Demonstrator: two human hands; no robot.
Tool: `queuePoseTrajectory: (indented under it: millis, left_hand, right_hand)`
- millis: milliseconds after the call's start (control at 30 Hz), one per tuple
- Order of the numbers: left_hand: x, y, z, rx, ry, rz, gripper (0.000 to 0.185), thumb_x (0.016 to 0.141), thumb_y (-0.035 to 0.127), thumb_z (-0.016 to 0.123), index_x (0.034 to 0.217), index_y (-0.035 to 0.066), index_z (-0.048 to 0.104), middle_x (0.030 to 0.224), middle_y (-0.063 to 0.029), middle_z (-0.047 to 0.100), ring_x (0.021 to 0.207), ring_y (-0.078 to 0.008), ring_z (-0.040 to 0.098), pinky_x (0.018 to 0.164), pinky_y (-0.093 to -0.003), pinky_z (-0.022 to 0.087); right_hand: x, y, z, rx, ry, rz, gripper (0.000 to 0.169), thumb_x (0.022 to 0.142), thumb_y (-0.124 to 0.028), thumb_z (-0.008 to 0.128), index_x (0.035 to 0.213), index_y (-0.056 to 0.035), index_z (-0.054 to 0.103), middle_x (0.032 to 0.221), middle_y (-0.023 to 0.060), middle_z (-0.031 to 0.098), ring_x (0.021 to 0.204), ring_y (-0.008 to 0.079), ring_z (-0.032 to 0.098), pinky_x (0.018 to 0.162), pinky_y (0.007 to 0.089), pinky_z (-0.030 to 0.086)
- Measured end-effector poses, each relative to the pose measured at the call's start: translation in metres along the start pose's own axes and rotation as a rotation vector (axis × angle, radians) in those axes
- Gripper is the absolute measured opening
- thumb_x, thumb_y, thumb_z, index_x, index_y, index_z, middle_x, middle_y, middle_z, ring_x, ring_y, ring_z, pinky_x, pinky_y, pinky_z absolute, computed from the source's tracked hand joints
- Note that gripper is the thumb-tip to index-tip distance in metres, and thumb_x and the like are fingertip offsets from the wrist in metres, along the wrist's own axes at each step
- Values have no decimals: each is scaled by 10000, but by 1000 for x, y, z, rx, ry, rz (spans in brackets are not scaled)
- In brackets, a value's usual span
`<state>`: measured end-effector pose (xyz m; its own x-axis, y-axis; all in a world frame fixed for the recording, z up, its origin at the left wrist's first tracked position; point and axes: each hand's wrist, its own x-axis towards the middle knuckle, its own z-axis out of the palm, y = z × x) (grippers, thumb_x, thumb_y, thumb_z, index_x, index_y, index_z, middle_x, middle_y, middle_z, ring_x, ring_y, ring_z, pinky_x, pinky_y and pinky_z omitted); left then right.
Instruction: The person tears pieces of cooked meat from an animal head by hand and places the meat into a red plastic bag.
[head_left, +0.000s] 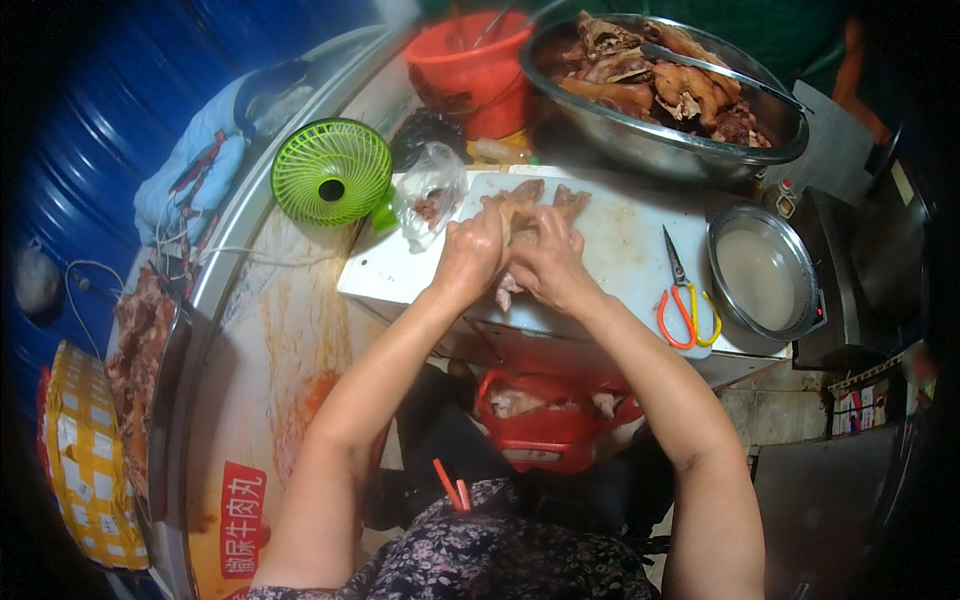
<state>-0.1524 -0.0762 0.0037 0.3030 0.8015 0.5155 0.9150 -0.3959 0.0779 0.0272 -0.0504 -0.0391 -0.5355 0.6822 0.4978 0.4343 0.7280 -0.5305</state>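
My left hand (477, 251) and my right hand (551, 259) both grip one piece of cooked meat (517, 206) over a white cutting board (630, 202). The meat has brownish skin, and a pale end hangs below my fingers; much of it is hidden by the hands. Scissors (679, 281) with one red and one yellow handle lie at the board's right side, blades pointing away from me. A clear plastic bag (433, 199) holding reddish scraps sits left of the board. Beyond the board, a large steel basin (667, 139) is heaped with cooked meat pieces, with metal tongs (720, 71) across it.
A steel bowl of cloudy liquid (761, 270) stands at the right. A green fan (331, 172) is at the left, and a red bucket (472, 75) stands behind. Below the board's near edge is a red container (525, 435) with pale pieces. More meat (139, 367) lies far left.
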Motion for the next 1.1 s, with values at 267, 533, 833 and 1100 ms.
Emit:
queuePoseTrajectory:
  millis: [267,533,833,1100]
  left_hand:
    - [7,-2,0,-38,0,-21,359,771,42,692,1070,-68,527,845,-258,667,812,-437,663,738,-507,507]
    - [17,2,-9,-32,-2,3,295,788,72,691,1007,-36,526,817,-229,677,777,-404,681,703,-499,520]
    - [16,-3,-11,-65,-10,-66,295,799,92,693,1005,-44,533,831,-256,679,798,-444,671,722,-524,517]
    - [7,-18,-13,-157,5,-190,294,850,113,650,1052,-29,491,882,-318,636,859,-532,614,732,-563,493]
  right_hand:
    - [-4,11,3,-87,42,-44,208,840,-242,734,1013,-129,718,1513,218,355,1442,435,264,1035,679,273]
    - [-8,8,0,-96,157,-116,187,843,-269,742,908,-97,713,1523,200,363,1425,419,314,1042,631,306]
    - [-17,12,9,-148,75,-112,190,795,-219,780,939,-123,702,1536,190,350,1460,406,265,1057,643,281]
    - [-16,11,7,-190,60,-114,245,780,-217,792,993,-145,697,1493,172,382,1446,381,288,1042,645,294]
